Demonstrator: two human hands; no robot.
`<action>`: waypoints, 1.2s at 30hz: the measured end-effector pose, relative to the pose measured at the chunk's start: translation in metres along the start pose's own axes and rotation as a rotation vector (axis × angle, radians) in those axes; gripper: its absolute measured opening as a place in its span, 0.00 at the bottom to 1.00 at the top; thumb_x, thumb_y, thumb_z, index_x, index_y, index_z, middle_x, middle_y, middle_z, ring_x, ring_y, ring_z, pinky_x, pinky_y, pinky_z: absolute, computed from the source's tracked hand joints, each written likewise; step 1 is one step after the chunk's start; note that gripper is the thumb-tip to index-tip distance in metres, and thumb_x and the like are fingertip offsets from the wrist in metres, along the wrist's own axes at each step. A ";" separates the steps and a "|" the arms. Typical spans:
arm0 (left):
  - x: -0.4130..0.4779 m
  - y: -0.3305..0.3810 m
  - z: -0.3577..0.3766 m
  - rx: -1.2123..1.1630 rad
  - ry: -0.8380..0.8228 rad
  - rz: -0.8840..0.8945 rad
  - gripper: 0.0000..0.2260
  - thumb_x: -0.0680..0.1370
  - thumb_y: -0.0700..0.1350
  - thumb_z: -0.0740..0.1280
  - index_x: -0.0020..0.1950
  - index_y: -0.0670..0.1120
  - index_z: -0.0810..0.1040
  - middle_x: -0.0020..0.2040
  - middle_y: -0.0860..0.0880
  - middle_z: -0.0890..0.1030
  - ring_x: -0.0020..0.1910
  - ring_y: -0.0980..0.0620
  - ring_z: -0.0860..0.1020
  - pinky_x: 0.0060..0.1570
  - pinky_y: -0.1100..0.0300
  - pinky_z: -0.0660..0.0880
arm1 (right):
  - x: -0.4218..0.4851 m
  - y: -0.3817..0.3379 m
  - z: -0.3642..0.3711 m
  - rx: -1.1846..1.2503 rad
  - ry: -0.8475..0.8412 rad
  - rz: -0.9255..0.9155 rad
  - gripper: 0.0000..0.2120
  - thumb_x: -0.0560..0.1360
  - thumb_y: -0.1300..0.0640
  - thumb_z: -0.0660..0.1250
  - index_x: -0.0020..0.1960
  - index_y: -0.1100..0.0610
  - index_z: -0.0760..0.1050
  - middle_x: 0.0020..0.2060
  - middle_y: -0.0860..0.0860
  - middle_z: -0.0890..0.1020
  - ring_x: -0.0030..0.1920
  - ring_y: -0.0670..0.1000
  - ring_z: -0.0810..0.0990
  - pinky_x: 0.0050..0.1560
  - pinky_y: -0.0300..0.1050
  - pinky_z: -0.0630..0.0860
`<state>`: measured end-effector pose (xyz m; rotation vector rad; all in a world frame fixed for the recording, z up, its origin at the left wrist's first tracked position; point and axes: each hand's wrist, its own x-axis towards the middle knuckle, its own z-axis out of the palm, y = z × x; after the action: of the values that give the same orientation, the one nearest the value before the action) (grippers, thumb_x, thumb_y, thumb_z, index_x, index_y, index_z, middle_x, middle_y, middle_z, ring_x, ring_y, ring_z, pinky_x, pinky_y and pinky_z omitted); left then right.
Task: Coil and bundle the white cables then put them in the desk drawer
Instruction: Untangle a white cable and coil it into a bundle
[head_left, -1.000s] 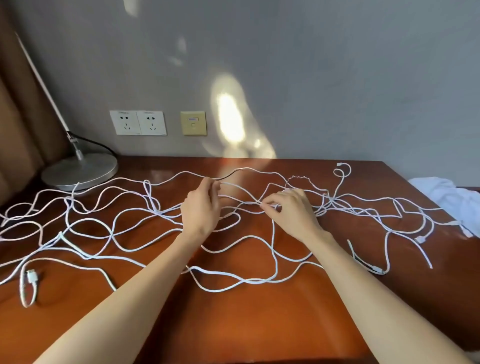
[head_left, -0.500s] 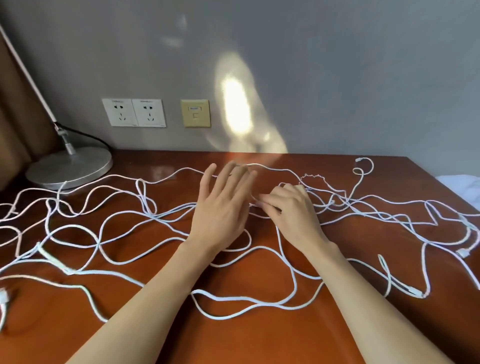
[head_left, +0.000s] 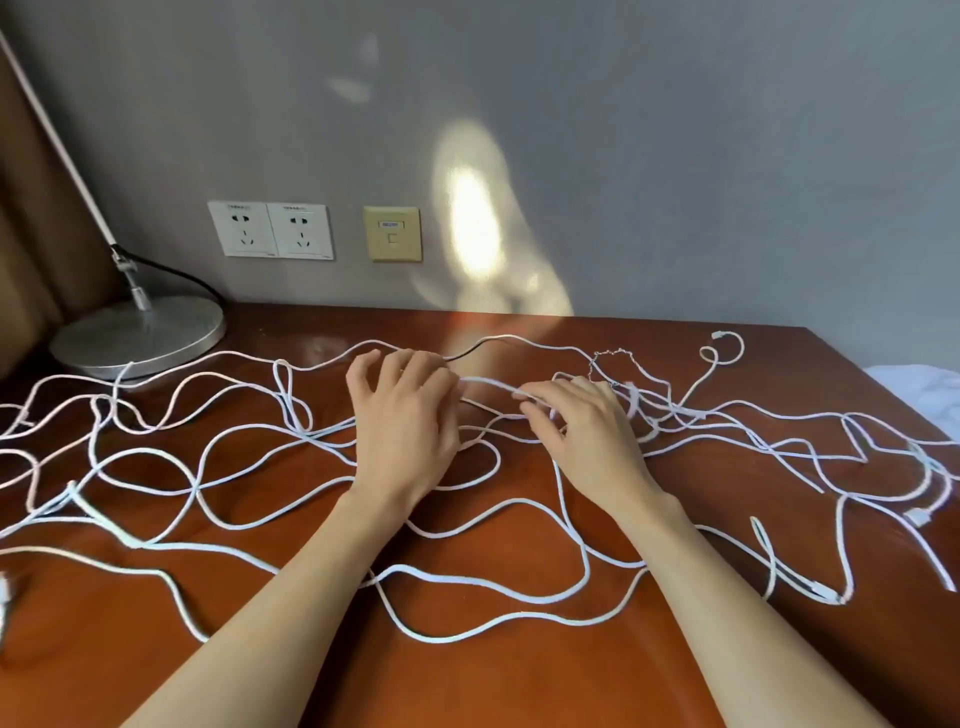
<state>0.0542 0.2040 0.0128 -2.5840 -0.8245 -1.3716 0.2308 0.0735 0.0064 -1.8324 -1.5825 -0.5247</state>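
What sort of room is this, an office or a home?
Probably a bedroom or hotel room: a wooden desk strewn with white cables, set against the wall under wall sockets, a desk lamp on it, and what looks like white bedding at the right edge.

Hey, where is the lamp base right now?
In the head view, the silver lamp base sits at the far-left corner of the desk, below and left of the white wall sockets.
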 end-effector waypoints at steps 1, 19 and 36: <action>0.000 -0.003 -0.003 -0.016 0.016 -0.059 0.09 0.83 0.46 0.63 0.46 0.49 0.81 0.50 0.53 0.81 0.55 0.48 0.77 0.66 0.45 0.62 | -0.002 0.002 -0.001 0.014 -0.015 0.033 0.09 0.82 0.56 0.68 0.61 0.53 0.82 0.48 0.46 0.85 0.48 0.48 0.79 0.55 0.45 0.72; -0.006 0.006 0.000 -0.019 -0.079 0.217 0.13 0.83 0.47 0.59 0.60 0.47 0.82 0.51 0.50 0.81 0.51 0.45 0.79 0.65 0.48 0.69 | -0.003 -0.002 -0.001 -0.045 0.053 -0.087 0.09 0.80 0.57 0.71 0.59 0.53 0.85 0.41 0.46 0.84 0.42 0.50 0.76 0.56 0.46 0.68; -0.010 -0.002 -0.005 -0.310 -0.007 -0.480 0.05 0.83 0.44 0.68 0.52 0.45 0.83 0.58 0.49 0.72 0.56 0.48 0.73 0.52 0.50 0.78 | -0.006 0.002 -0.003 -0.016 -0.020 0.122 0.08 0.83 0.48 0.65 0.56 0.48 0.81 0.50 0.43 0.84 0.53 0.46 0.78 0.63 0.42 0.62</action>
<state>0.0456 0.1999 0.0074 -2.7241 -1.4056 -1.7322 0.2316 0.0672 0.0044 -1.9367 -1.4723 -0.4663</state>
